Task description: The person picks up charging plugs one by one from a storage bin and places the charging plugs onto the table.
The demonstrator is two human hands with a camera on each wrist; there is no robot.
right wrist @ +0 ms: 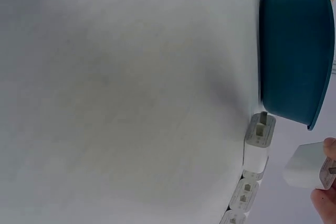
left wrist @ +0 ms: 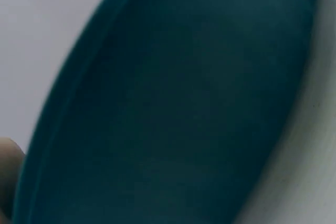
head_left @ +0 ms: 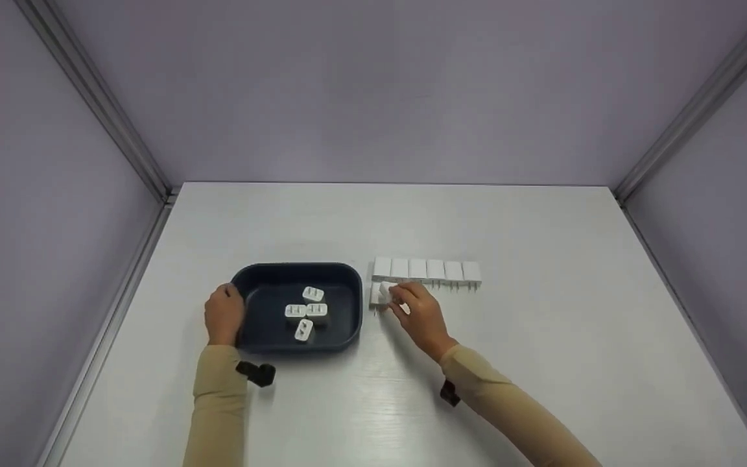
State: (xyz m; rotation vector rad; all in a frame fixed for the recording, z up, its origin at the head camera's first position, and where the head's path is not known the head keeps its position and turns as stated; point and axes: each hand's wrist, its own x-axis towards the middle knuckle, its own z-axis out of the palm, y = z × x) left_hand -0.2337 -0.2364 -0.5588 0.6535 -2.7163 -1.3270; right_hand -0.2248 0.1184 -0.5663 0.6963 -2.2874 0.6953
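Note:
My right hand [head_left: 420,318] pinches a white charger plug [right wrist: 305,165] between thumb and fingers. In the right wrist view the plug is raised off the table, tilted, its prong face turned toward the fingers. Just beneath it in the head view, another charger plug [head_left: 375,296] lies on the table, prongs toward me. My left hand [head_left: 224,316] grips the left rim of a dark blue basin [head_left: 347,345]. Several charger plugs [head_left: 305,331] stand inside the basin with prongs up. Only a fingertip [left wrist: 9,169] at the basin's rim shows in the left wrist view.
Right of the basin, a row of several white charger plugs [head_left: 417,268] lies side by side, prongs toward me. The white table [head_left: 542,363] is enclosed by pale panels [head_left: 373,97] at the back and both sides.

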